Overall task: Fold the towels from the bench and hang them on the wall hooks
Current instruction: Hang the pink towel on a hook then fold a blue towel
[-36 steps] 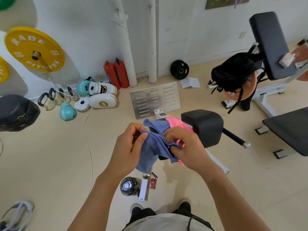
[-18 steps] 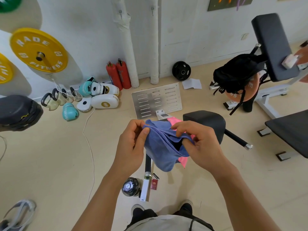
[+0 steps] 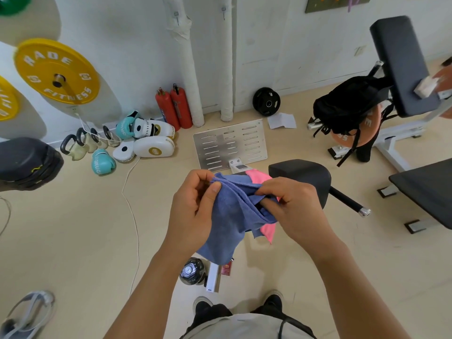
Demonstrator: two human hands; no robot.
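My left hand (image 3: 193,211) pinches the top hem of the blue towel (image 3: 232,216) between thumb and forefinger, and my right hand (image 3: 291,209) has its fingers curled into the bunched cloth, with the pink towel (image 3: 266,228) caught in the same grip behind it. Held up off the bench (image 3: 303,177) just beyond my right hand, the blue one hangs crumpled. I think the risk is the pink one slipping free as I search for a corner, dropping towards the bottle (image 3: 192,271) on the floor below my hands, or the two folding together.
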